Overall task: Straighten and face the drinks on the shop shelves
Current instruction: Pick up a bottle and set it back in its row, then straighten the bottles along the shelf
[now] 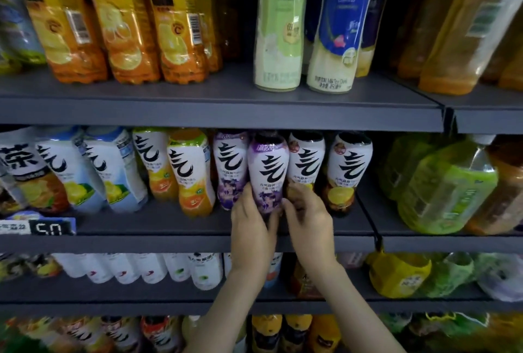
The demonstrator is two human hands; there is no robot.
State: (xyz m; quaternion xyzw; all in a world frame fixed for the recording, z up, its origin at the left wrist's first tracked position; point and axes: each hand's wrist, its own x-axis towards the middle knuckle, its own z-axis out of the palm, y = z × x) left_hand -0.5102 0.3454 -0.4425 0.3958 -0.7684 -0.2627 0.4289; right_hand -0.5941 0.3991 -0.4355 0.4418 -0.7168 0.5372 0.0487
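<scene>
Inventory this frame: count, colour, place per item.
front purple bottle: one, purple-and-white, middle shelf centre
dark-drink bottles: two, white labels, right of it
rear purple bottle: one, purple-and-white, behind front purple bottle
orange-flavour bottles: two, white-and-orange, left of those
lemon bottles: two, pale blue, middle left
green tea bottles: several, green, middle right
juice bottles: three in front, orange-yellow, top left
green milk tea bottle: one, pale green, top centre
blue milk tea bottle: one, blue-and-white, right of it
amber bottles: several, amber, top right
white bottles: several, white, lower shelf left
price tag: one, black display, middle shelf edge left
left hand: grips front purple bottle's left side
right hand: grips its right side
</scene>
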